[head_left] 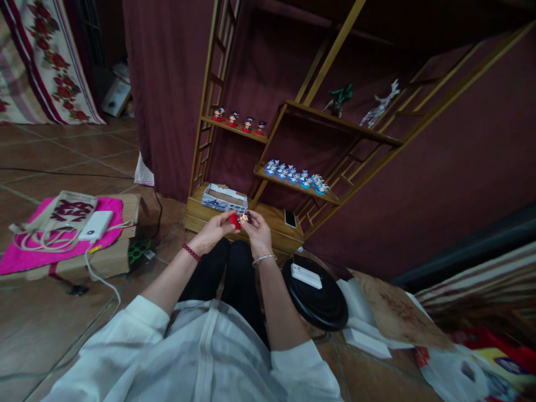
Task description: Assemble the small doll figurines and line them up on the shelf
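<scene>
Between my two hands, above my knees, is a small figurine (244, 218) with a dark top and a red base. My left hand (215, 231) pinches it at the red base. On the other side, my right hand (258, 230) has its fingers closed round the figurine's upper part. Just beyond the hands, an open patterned box (225, 197) sits on the low wooden ledge of the shelf unit. Several similar red-based figurines (233, 118) stand in a row on the upper left shelf. Lower down, several blue and white figurines (294, 173) crowd the middle shelf.
A phone (290, 218) lies on the ledge to the right. Beside my right leg is a black stool (316, 296) with a white device (306, 276) on it. At left, a cardboard box (113, 258) carries a pink cloth and a white power bank (96, 225); cables trail over the floor.
</scene>
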